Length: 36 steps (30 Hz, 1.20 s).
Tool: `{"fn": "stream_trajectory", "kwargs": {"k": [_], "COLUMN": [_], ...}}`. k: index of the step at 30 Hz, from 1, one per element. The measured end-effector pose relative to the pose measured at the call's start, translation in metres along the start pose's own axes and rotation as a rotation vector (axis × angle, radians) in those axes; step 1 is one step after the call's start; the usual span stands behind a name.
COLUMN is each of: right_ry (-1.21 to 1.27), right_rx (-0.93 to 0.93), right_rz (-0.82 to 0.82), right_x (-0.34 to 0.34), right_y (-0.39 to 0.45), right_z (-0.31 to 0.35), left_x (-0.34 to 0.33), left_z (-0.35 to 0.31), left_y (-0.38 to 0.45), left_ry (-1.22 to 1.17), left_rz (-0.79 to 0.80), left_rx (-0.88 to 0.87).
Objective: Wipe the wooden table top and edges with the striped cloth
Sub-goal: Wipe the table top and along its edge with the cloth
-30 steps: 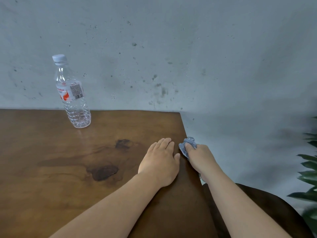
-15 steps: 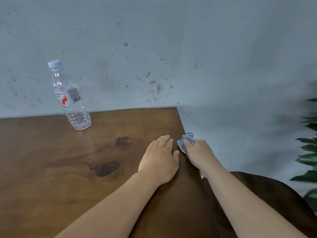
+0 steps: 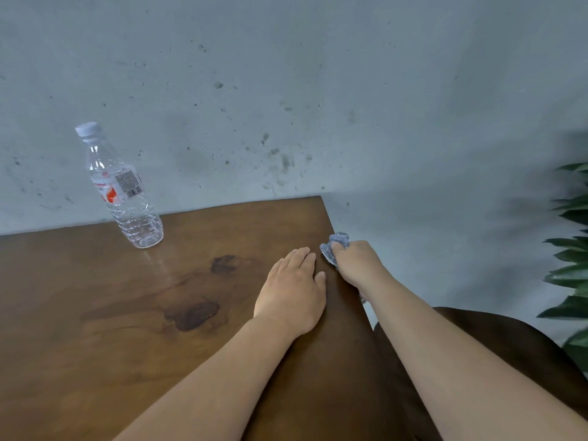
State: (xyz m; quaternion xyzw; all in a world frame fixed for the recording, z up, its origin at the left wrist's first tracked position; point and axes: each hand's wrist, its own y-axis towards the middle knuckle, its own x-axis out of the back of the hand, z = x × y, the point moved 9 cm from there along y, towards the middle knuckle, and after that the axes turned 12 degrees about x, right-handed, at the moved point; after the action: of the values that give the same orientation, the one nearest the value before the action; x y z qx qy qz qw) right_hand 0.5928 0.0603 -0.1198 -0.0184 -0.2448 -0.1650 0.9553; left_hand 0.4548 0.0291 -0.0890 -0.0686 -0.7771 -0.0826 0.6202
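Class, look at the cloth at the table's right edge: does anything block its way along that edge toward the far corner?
Nothing visible does. The right hand grips the striped cloth at the table edge, which runs bare to the far corner. The left hand lies flat beside it; the bottle stands far left.

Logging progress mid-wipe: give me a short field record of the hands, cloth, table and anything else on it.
left hand: flat on the table top near the right edge, fingers straight
right hand: grip closed round the bunched cloth at the table's right edge
cloth: blue-grey, crumpled, mostly hidden by the hand
table: brown wood, dark knots mid-top
bottle: clear plastic, capped, standing near the far edge, apart from both hands
plant: leaves at far right
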Motion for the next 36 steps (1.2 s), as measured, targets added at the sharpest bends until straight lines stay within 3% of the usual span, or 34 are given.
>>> {"fn": "stream_trajectory", "kwargs": {"k": [9, 20, 29, 36], "right_ry": [-0.121, -0.02, -0.124, -0.088], "right_rx": [0.148, 0.026, 0.155, 0.118], "right_rz": [0.031, -0.008, 0.024, 0.007], "right_x": [0.011, 0.005, 0.013, 0.012], "right_y": [-0.046, -0.016, -0.058, -0.048], "right_z": [0.001, 0.001, 0.001, 0.001], "left_x": [-0.001, 0.0, 0.0, 0.0], "left_z": [-0.001, -0.002, -0.002, -0.004], "left_y": [-0.009, -0.007, -0.02, -0.018], "left_ry": [0.014, 0.006, 0.005, -0.004], "left_rz": [-0.024, -0.035, -0.026, -0.045], "left_rx": [0.001, -0.007, -0.007, -0.021]}}
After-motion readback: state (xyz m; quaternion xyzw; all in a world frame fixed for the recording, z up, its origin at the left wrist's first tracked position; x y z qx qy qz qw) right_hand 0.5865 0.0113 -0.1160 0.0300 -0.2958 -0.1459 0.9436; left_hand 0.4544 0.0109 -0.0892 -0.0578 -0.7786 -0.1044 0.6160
